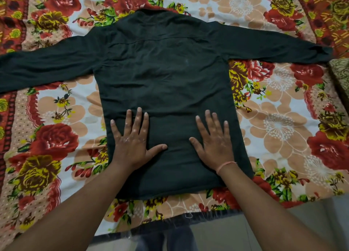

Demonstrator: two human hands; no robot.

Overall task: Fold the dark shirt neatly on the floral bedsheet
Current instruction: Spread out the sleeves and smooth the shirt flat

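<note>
The dark shirt (166, 77) lies spread flat, back side up, on the floral bedsheet (279, 126). Its collar points away from me and both long sleeves stretch out to the left and right. My left hand (132, 139) rests palm down on the lower left part of the shirt, fingers spread. My right hand (213, 137) lies flat on the lower right part, fingers apart, with a pink thread around the wrist. Neither hand grips the cloth. The hem lies near the bed's front edge.
The bed's front edge (188, 220) runs below the hem, with grey floor (283, 232) beyond it. A patterned cushion or cloth (340, 73) sits at the right edge near the right cuff. The left sleeve runs out of view at the left.
</note>
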